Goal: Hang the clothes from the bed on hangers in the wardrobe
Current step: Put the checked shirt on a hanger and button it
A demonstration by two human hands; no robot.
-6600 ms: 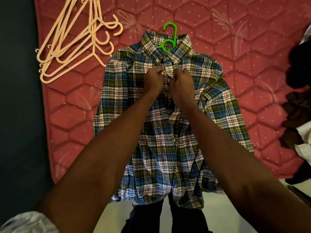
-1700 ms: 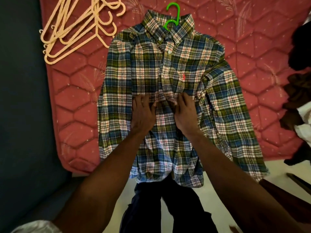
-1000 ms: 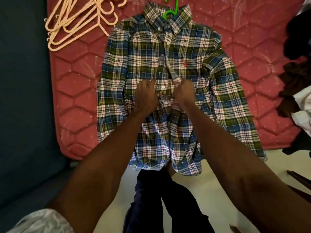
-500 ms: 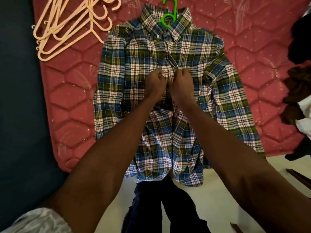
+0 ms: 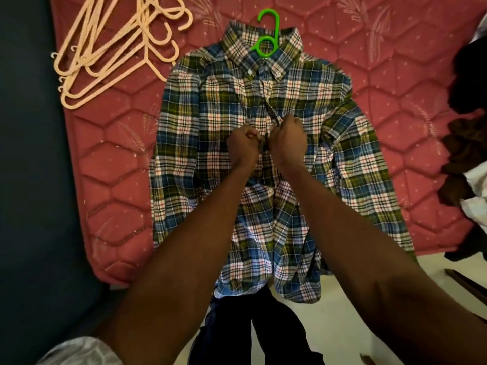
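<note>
A plaid shirt (image 5: pixel 205 133) in green, blue and white lies face up on the pink quilted bed (image 5: pixel 113 159), its hem hanging over the near edge. A green hanger (image 5: pixel 266 35) sits inside it, with the hook sticking out of the collar. My left hand (image 5: pixel 243 146) and my right hand (image 5: pixel 288 139) are side by side at mid-chest, each pinching one edge of the shirt's front placket with curled fingers. The button area between them is hidden by my fingers.
Several peach plastic hangers (image 5: pixel 116 51) lie in a pile at the bed's far left corner. A heap of dark and white clothes (image 5: pixel 466 154) sits at the bed's right edge. A dark wall (image 5: pixel 29 180) borders the left, pale floor (image 5: pixel 342 325) lies below.
Both hands went from lying flat lower on the shirt to pinching the placket higher up at mid-chest. The shirt's lower front has bunched slightly.
</note>
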